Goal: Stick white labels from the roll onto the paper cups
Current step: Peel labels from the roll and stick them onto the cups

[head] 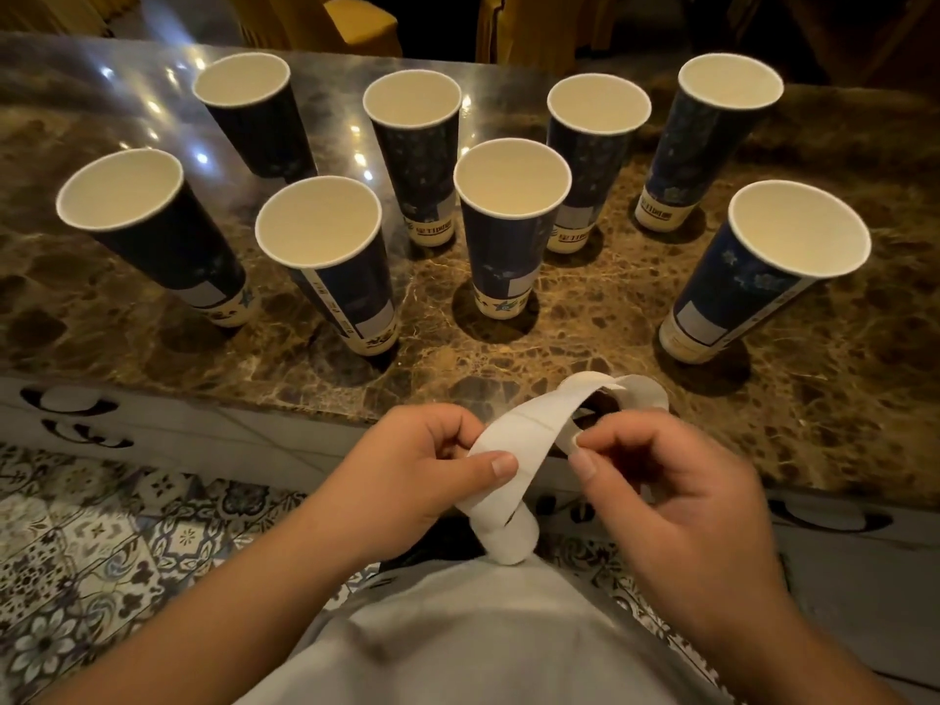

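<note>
Eight dark blue paper cups stand upright and open on the brown marbled surface [839,399], in two loose rows; the far row has four, the far-left cup [254,114], the second far cup [417,155], the third far cup [590,160] and the far-right cup [707,139]; the near row has four as well, the near-left cup [157,231], the second near cup [335,262], the middle near cup [508,226] and the near-right cup [763,272]. Most of them show a pale rectangular patch low on the wall (whether each is a stuck label or part of the print cannot be told).

Both hands are held just in front of the surface's near edge, above the person's grey lap. The left hand [422,470] has its grip closed on the strip of white labels [513,440], thumb on top and fingers curled beneath; the strip arcs up and away toward the label roll [636,394], which sits just behind the right hand at the surface's edge; the strip's loose end [508,536] curls down below the left thumb. The right hand [661,480] has a narrow grip, thumb and forefinger pinched together at the strip's right edge, apparently on a label's corner; the rest of its fingers are folded in.

Patterned floor tiles [101,552] show at lower left; yellow chairs [356,22] stand beyond the surface's far side.
</note>
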`<action>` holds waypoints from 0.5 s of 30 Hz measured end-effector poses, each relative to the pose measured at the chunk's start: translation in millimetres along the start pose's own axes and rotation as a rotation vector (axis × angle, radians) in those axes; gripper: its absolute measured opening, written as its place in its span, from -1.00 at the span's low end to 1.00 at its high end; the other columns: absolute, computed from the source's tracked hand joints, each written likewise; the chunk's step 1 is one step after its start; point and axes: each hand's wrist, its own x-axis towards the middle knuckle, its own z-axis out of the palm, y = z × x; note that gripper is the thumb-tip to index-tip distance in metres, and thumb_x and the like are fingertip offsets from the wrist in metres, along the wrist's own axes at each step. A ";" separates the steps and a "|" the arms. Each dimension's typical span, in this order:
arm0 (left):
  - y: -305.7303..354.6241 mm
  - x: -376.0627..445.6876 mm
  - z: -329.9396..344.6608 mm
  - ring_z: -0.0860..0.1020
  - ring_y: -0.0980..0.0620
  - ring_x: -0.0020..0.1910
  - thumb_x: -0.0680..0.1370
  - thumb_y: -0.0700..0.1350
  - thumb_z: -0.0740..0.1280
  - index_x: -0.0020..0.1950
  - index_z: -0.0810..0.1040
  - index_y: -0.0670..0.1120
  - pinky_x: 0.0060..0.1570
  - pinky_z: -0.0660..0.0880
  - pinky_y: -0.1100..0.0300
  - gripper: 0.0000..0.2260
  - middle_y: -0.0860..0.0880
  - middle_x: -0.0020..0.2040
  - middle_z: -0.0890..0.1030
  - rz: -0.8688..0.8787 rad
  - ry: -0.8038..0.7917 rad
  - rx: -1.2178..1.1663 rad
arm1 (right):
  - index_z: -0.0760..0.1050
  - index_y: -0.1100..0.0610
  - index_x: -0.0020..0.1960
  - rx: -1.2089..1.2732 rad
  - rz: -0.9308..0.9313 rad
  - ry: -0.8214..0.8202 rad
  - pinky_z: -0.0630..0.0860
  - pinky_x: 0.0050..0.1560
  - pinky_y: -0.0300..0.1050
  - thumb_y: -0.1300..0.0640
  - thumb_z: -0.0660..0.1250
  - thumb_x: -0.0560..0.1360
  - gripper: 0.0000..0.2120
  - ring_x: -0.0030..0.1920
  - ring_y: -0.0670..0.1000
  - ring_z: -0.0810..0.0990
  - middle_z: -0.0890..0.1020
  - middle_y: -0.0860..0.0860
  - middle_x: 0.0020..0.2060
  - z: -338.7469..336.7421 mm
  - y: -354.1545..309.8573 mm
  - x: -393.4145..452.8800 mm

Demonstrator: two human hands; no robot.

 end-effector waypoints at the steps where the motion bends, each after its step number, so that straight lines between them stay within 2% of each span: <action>1: 2.7 -1.8 0.2 0.45 0.04 -0.35 0.43 -0.11 0.46 -0.18 0.62 -0.20 -0.34 0.42 0.27 -0.85 -0.17 -0.35 0.53 0.010 -0.023 -0.041 | 0.62 0.01 -0.14 -0.099 -0.147 -0.019 0.48 -0.22 -0.31 0.12 0.39 0.45 -0.95 -0.21 -0.11 0.55 0.60 -0.15 -0.28 -3.1 -2.0 0.9; 3: 8.8 -5.9 0.7 0.53 -0.02 -0.29 0.42 -0.13 0.46 -0.13 0.62 -0.24 -0.27 0.50 0.21 -0.83 -0.26 -0.28 0.60 0.040 -0.101 -0.164 | 0.63 0.08 -0.07 -0.222 -0.300 -0.081 0.49 -0.10 -0.22 0.08 0.39 0.45 -0.90 -0.09 -0.10 0.57 0.62 -0.10 -0.16 -6.6 -2.8 4.8; 5: 15.7 -9.2 0.3 0.58 0.00 -0.26 0.44 -0.20 0.45 -0.12 0.63 -0.24 -0.23 0.55 0.23 -0.89 -0.16 -0.26 0.64 0.071 -0.185 -0.292 | 0.64 0.06 -0.07 -0.258 -0.298 -0.117 0.49 -0.09 -0.16 0.05 0.42 0.44 -0.89 -0.07 -0.09 0.57 0.62 -0.12 -0.14 -10.8 -3.4 11.6; 7: 20.7 -11.1 0.1 0.61 0.05 -0.23 0.44 -0.24 0.39 -0.12 0.66 -0.18 -0.20 0.56 0.25 -0.93 -0.08 -0.23 0.67 0.115 -0.207 -0.317 | 0.64 0.04 -0.09 -0.248 -0.269 -0.113 0.49 -0.13 -0.21 0.03 0.42 0.43 -0.90 -0.10 -0.15 0.57 0.62 -0.16 -0.18 -16.3 -3.8 14.6; 9: 23.0 -10.4 1.2 0.63 0.02 -0.21 0.42 -0.21 0.42 -0.13 0.68 -0.12 -0.17 0.58 0.21 -0.93 -0.07 -0.21 0.69 0.169 -0.168 -0.261 | 0.64 0.02 -0.10 -0.252 -0.249 -0.107 0.48 -0.16 -0.25 -0.01 0.40 0.43 -0.87 -0.14 -0.17 0.57 0.62 -0.19 -0.21 -21.1 -5.9 15.0; 11: 26.0 -9.6 3.5 0.64 -0.04 -0.19 0.40 -0.10 0.47 -0.12 0.70 -0.04 -0.16 0.59 0.16 -0.91 -0.08 -0.18 0.70 0.221 -0.121 -0.146 | 0.63 0.03 -0.09 -0.283 -0.264 -0.120 0.50 -0.18 -0.19 -0.02 0.41 0.43 -0.86 -0.15 -0.15 0.57 0.62 -0.17 -0.22 -23.5 -9.0 14.2; 15: 35.0 -9.6 5.8 0.60 0.08 -0.29 0.40 -0.08 0.50 -0.16 0.70 -0.01 -0.28 0.52 0.26 -0.94 -0.01 -0.25 0.69 0.282 -0.051 0.053 | 0.64 0.04 -0.12 -0.346 -0.318 -0.149 0.50 -0.25 -0.10 -0.02 0.42 0.47 -0.87 -0.21 -0.10 0.59 0.64 -0.12 -0.25 -26.4 -17.8 13.2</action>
